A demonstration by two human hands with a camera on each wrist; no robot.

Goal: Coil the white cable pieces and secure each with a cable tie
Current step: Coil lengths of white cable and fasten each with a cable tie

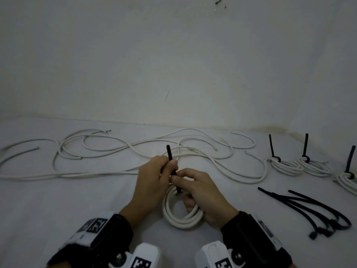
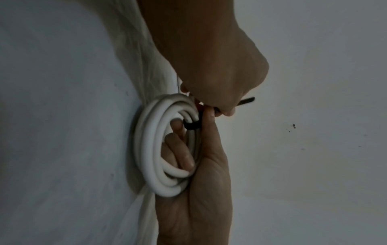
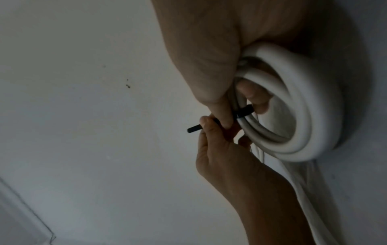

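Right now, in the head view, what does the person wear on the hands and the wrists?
The left hand and the right hand are bare, with no gloves or rings visible. Each wrist carries a wide black band with a white plate on it: the left wrist band shows square black-and-white markers, as do the white camera housings below.

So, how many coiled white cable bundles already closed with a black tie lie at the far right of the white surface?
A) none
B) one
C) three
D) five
C: the head view shows three tied white coils at the right, each with a black tie tail standing up.
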